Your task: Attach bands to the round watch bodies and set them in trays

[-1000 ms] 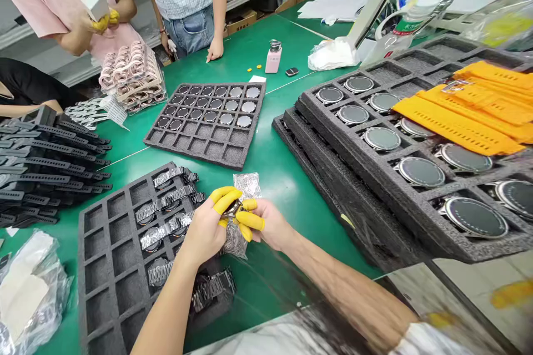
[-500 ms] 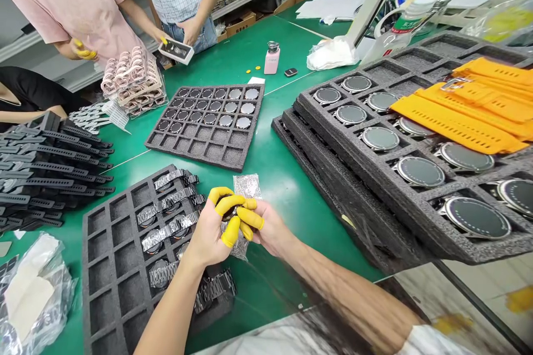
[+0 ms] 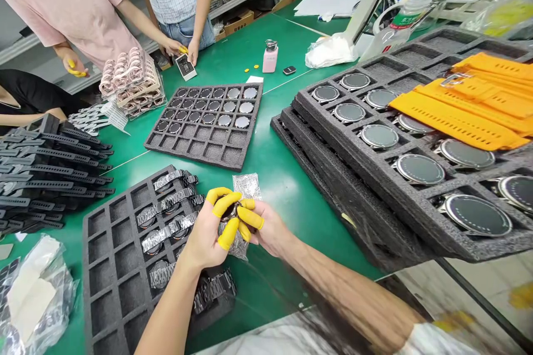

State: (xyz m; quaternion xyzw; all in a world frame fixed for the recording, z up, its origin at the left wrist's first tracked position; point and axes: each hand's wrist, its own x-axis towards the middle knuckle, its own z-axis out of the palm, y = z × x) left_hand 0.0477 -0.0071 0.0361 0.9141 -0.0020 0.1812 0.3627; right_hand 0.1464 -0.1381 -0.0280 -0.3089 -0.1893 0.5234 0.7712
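Green table [image 3: 287, 183], far white box [image 3: 191, 74] now lower, left hand [image 3: 211, 229] and right hand [image 3: 263, 223] pinching one watch [image 3: 231, 211]

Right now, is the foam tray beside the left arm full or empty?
Partly filled: the tray holds metal-banded watches toward the right; the visible pockets at left are empty.
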